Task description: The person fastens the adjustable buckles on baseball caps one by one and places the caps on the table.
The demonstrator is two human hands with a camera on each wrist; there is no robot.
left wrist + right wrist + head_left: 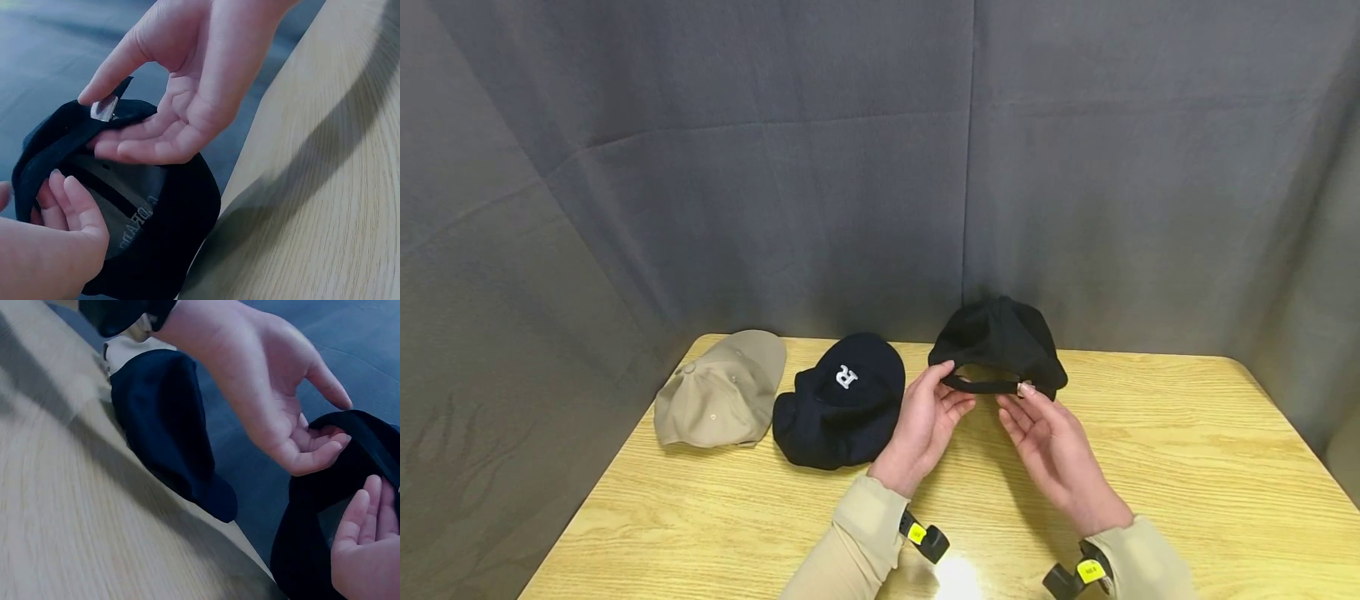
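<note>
Both hands hold a black cap [1000, 329] at its back opening, raised above the table with the crown toward the curtain. My left hand [922, 427] pinches the edge at the left end of the strap, thumb on top and fingers beneath. At the other end, my right hand [1054, 454] pinches the strap [983, 387] by its metal buckle [104, 109]. The left wrist view looks into the cap, where light lettering [139, 222] shows on the inner lining. Most of the brim is hidden behind the crown.
Left of the hands, a navy cap [827, 425] with a white R lies on the wooden table [1187, 467]. A beige cap [718, 400] sits beside it at the far left. Grey curtains [865, 192] stand behind the table's back edge and at its sides.
</note>
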